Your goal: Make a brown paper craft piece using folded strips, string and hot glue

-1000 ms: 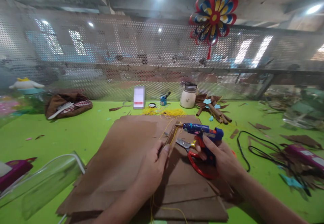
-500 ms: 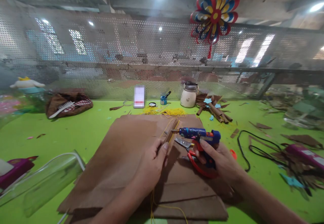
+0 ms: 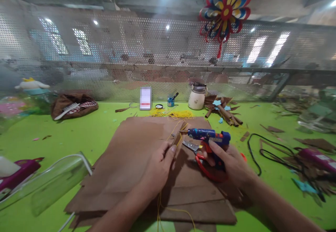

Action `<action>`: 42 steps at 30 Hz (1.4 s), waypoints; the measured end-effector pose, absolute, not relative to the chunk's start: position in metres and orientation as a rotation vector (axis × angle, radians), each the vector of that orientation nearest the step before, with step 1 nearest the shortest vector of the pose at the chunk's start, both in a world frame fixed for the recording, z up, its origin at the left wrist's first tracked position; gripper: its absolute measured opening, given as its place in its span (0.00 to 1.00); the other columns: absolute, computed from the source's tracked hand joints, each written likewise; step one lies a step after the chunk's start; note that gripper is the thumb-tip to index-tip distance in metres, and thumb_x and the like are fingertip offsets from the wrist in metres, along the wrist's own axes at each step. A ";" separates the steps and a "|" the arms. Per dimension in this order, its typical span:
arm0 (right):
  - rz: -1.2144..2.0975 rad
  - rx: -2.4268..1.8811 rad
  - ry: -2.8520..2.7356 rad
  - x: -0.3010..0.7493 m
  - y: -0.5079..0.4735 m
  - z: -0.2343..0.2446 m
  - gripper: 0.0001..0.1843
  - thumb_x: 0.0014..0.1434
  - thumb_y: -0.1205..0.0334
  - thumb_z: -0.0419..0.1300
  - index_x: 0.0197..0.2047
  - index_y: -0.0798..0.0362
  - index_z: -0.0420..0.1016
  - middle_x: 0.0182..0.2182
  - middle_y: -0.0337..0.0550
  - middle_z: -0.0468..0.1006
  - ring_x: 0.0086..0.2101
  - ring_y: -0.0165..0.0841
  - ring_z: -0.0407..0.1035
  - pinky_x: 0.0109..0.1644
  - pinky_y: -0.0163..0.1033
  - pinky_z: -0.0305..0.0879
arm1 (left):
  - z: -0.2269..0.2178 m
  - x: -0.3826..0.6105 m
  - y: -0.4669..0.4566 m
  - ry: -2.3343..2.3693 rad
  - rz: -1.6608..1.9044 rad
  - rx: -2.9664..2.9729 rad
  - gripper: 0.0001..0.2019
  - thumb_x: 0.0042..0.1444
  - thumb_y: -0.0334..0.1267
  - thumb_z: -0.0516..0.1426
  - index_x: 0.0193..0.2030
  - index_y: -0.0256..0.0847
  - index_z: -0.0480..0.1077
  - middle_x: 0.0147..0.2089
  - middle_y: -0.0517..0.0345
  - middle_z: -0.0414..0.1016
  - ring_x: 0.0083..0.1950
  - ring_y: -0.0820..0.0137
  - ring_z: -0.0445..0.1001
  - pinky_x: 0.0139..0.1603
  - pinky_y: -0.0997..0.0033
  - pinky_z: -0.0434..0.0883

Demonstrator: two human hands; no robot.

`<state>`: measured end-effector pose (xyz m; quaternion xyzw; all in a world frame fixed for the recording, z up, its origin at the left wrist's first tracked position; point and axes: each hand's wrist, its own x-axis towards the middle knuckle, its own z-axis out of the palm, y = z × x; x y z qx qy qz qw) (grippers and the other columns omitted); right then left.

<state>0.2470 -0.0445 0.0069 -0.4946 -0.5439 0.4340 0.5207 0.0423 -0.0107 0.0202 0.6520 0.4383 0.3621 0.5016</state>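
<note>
My left hand (image 3: 160,163) pinches a narrow brown cardboard strip (image 3: 179,136) between thumb and fingers. A yellow string (image 3: 181,211) runs along the strip and trails below the hand. My right hand (image 3: 229,158) is wrapped round a blue glue gun (image 3: 207,134), whose nozzle points left and meets the strip or sits right by it; which, I cannot tell. Red-handled scissors (image 3: 193,146) appear under the glue gun, partly hidden by the right hand; whether its fingers also hold them is unclear. Both hands are above stacked brown cardboard sheets (image 3: 126,169).
Behind the cardboard are a yellow string tangle (image 3: 181,114), a phone (image 3: 145,99), a blue jar (image 3: 170,102) and a white jar (image 3: 196,99). Rolled brown pieces (image 3: 228,114) lie at back right. A black cord (image 3: 253,155) curves on the right. A clear plastic bottle (image 3: 57,186) lies left.
The view has shifted slightly, moving most things a little to the right in the picture. Both hands keep their holds, with the nozzle still at the upper part of the strip.
</note>
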 end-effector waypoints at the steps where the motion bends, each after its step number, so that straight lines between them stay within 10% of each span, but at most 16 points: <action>1: 1.040 -1.210 -1.324 0.246 -0.046 0.006 0.21 0.60 0.47 0.50 0.28 0.57 0.68 0.17 0.37 0.65 0.20 0.26 0.57 0.25 0.33 0.52 | 0.021 0.042 -0.011 1.066 0.872 1.569 0.16 0.56 0.50 0.48 0.27 0.39 0.60 0.19 0.66 0.58 0.21 0.77 0.55 0.23 0.77 0.54; 42: 0.953 -1.326 -1.518 0.240 -0.052 0.011 0.21 0.60 0.47 0.49 0.23 0.54 0.60 0.18 0.36 0.62 0.21 0.26 0.56 0.25 0.33 0.52 | 0.030 0.044 -0.013 1.036 0.891 1.510 0.09 0.55 0.38 0.47 0.25 0.40 0.57 0.19 0.66 0.58 0.23 0.76 0.56 0.26 0.76 0.55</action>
